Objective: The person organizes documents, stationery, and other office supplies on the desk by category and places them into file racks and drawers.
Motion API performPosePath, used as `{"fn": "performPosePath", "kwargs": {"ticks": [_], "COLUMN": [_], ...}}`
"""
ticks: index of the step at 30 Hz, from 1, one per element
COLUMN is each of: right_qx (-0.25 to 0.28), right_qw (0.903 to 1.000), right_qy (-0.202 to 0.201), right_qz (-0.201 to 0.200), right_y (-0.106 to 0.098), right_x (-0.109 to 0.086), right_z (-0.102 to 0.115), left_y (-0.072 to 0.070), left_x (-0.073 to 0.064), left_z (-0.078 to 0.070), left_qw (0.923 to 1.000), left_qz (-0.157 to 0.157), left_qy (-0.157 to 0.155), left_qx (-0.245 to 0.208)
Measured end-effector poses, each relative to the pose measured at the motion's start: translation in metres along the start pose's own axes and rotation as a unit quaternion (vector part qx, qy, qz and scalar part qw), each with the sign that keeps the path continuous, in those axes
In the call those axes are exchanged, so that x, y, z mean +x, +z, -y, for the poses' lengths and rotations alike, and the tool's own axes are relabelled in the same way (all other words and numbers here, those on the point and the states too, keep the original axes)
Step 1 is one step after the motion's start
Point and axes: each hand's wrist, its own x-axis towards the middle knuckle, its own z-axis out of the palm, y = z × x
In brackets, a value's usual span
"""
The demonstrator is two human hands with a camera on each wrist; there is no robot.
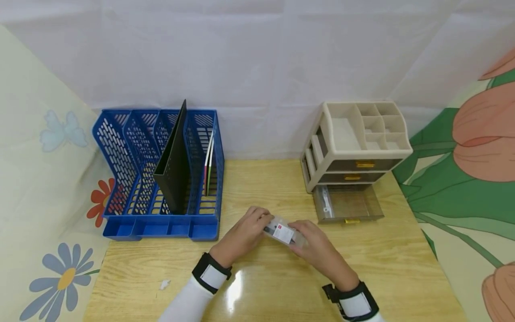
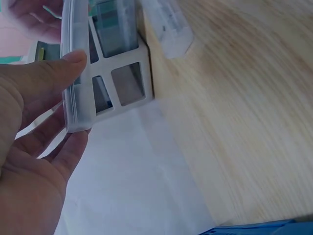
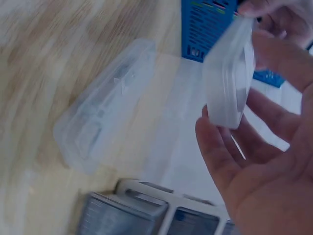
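Observation:
Both hands hold a clear plastic case point(image 1: 283, 233) tilted above the table. A white label with a small red mark faces up on it, and something dark shows inside. My left hand point(image 1: 250, 229) grips its left end; in the left wrist view the thumb point(image 2: 75, 58) presses one edge with fingers behind. My right hand point(image 1: 315, 246) grips the right end, fingers curled round it in the right wrist view. A second clear case-like shape point(image 3: 105, 107) appears against the table in both wrist views, blurred in the right one; the head view does not clearly show it.
A blue file rack point(image 1: 161, 227) at the left holds a black folder point(image 1: 175, 174) and thin booklets point(image 1: 208, 165). To the right stands a beige drawer organiser point(image 1: 346, 129). Its bottom drawer point(image 1: 354, 205) is pulled out, with a whitish item point(image 1: 327, 202) inside.

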Motion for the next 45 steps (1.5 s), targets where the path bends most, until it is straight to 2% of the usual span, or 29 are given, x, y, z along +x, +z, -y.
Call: {"fn": "performPosePath", "kwargs": {"ticks": [3, 6, 9, 14, 21, 30, 35, 42, 45], "right_qx": [-0.077, -0.121, -0.14, -0.131, -0.125, -0.142, -0.169, -0.204, -0.211], "right_qw": [0.9954, 0.9881, 0.9834, 0.9815, 0.981, 0.9727, 0.9696, 0.9648, 0.9653], "right_qy": [-0.049, -0.075, -0.085, -0.095, -0.066, -0.044, -0.022, -0.039, -0.033], "right_qz": [-0.031, -0.058, -0.077, -0.102, -0.133, -0.178, -0.175, -0.161, -0.151], "right_y": [0.004, 0.006, 0.006, 0.002, -0.014, -0.051, -0.068, -0.091, -0.099], "right_x": [0.001, 0.001, 0.002, 0.0, -0.008, -0.021, -0.026, -0.026, -0.024], "right_z": [0.001, 0.002, 0.003, 0.001, -0.012, -0.046, -0.06, -0.083, -0.093], "left_y": [-0.002, -0.003, -0.003, -0.004, -0.006, -0.005, -0.003, -0.002, 0.0], "left_x": [0.002, 0.003, 0.004, 0.004, -0.001, -0.02, -0.032, -0.047, -0.054], "left_z": [0.0, 0.001, 0.001, 0.001, 0.006, 0.019, 0.024, 0.028, 0.031], "left_qw": [0.9999, 0.9997, 0.9993, 0.9982, 0.9965, 0.9957, 0.9948, 0.9936, 0.9927], "left_qz": [-0.003, -0.014, -0.031, -0.055, -0.073, -0.073, -0.068, -0.05, -0.043], "left_qy": [-0.01, -0.012, -0.006, -0.006, -0.04, -0.053, -0.049, -0.039, -0.03], "left_qx": [-0.007, -0.014, -0.019, -0.022, -0.006, 0.02, 0.057, 0.094, 0.109]}}
